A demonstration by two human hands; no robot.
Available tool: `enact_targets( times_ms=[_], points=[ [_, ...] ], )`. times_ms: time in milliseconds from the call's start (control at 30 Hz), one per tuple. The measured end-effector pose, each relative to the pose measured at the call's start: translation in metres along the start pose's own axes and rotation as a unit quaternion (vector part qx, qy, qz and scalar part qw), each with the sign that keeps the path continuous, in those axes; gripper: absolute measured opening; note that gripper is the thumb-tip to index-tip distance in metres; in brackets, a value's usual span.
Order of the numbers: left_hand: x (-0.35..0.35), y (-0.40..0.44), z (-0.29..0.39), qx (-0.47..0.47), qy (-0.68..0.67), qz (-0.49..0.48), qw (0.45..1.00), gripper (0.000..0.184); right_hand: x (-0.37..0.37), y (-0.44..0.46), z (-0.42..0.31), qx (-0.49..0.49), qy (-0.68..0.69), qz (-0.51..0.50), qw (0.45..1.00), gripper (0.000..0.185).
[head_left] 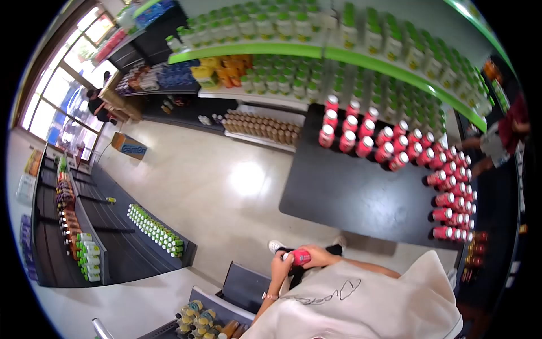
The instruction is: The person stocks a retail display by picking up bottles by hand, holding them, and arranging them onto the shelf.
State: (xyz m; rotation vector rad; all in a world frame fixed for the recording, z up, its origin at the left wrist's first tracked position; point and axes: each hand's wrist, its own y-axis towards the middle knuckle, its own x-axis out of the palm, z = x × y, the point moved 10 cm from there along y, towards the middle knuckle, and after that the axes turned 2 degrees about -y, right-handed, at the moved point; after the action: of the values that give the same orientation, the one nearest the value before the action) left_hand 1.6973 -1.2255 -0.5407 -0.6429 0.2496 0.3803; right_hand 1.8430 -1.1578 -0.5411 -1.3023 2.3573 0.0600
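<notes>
Low in the head view, in front of my light apron (384,294), I hold a small red bottle with a white top (301,257) lying sideways. My right hand (318,256) is wrapped round its body from the right. At its white end, the fingers of my left hand (280,266) are closed on it; a bracelet (270,296) circles that wrist. Similar red bottles (365,146) stand in rows along the back and right side of the dark table (333,189) ahead of me.
Green-capped bottles (265,25) fill the green-edged shelf beyond the table. A low shelf (135,248) with green-and-white bottles is at left. Yellow-capped bottles (195,316) sit in a container near my left arm. A box (129,146) stands on the floor. Another person (511,127) is at right.
</notes>
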Motion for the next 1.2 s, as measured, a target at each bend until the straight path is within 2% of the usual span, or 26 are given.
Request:
enact_targets(
  times_ms=[67,133,167,200,233,300,367,433,467,567,600,700,733,767,833,867,1033,1133,1200],
  points=[
    [-0.046,0.012,0.015,-0.026,-0.111,0.037,0.993,0.036,0.005,0.043,-0.040,0.036,-0.006,-0.034,0.999,0.066],
    [-0.092,0.030,0.024,-0.028,-0.204,0.047,0.977,0.032,0.020,0.088,-0.063,0.052,0.157,-0.051,0.985,0.065],
    [-0.114,0.039,0.038,0.010,-0.232,0.031,0.972,0.031,0.029,0.110,-0.075,0.060,0.240,-0.058,0.967,0.065],
    [-0.136,0.050,0.057,0.049,-0.260,0.016,0.964,0.029,0.035,0.133,-0.095,0.051,0.345,-0.077,0.934,0.059],
    [-0.158,0.059,0.076,0.088,-0.288,0.001,0.954,0.028,0.035,0.151,-0.123,0.083,0.424,-0.103,0.896,0.060],
    [-0.199,0.075,0.109,0.148,-0.244,-0.018,0.958,0.027,0.042,0.172,-0.171,0.157,0.565,-0.153,0.796,0.061],
    [-0.237,0.073,0.156,0.256,-0.280,-0.077,0.922,0.035,0.056,0.195,-0.211,0.106,0.613,-0.232,0.747,0.065],
    [-0.271,0.048,0.205,0.263,-0.287,-0.138,0.911,0.047,0.051,0.208,-0.287,0.043,0.633,-0.320,0.703,0.070],
    [-0.285,0.034,0.222,0.267,-0.286,-0.169,0.905,0.053,0.055,0.213,-0.308,0.053,0.614,-0.316,0.721,0.079],
    [-0.308,0.017,0.231,0.288,-0.328,-0.215,0.874,0.070,0.082,0.218,-0.359,0.042,0.731,-0.414,0.541,0.071],
    [-0.312,0.012,0.231,0.290,-0.375,-0.219,0.853,0.077,0.088,0.224,-0.373,0.020,0.725,-0.434,0.534,0.075],
    [-0.332,0.042,0.163,0.212,-0.444,-0.119,0.863,0.074,0.109,0.242,-0.356,0.192,0.703,-0.316,0.608,0.074],
    [-0.334,0.051,0.157,0.184,-0.423,-0.178,0.869,0.068,0.115,0.249,-0.340,0.180,0.653,-0.321,0.662,0.071],
    [-0.341,0.055,0.160,0.193,-0.393,-0.184,0.880,0.065,0.117,0.252,-0.330,0.185,0.644,-0.336,0.662,0.071],
    [-0.366,0.062,0.185,0.230,-0.318,-0.195,0.899,0.059,0.088,0.266,-0.352,0.174,0.518,-0.294,0.784,0.066],
    [-0.378,0.069,0.195,0.237,-0.312,-0.196,0.899,0.058,0.081,0.280,-0.358,0.170,0.501,-0.293,0.796,0.060],
    [-0.427,0.145,0.214,0.264,-0.318,-0.221,0.883,0.055,0.070,0.375,-0.372,0.172,0.381,-0.285,0.863,0.053],
    [-0.482,0.194,0.221,0.226,-0.329,-0.099,0.912,0.075,0.074,0.453,-0.379,0.157,0.365,-0.271,0.877,0.048],
    [-0.525,0.221,0.242,0.221,-0.343,-0.058,0.911,0.074,0.072,0.507,-0.414,0.109,0.386,-0.282,0.872,0.053]
  ],
)
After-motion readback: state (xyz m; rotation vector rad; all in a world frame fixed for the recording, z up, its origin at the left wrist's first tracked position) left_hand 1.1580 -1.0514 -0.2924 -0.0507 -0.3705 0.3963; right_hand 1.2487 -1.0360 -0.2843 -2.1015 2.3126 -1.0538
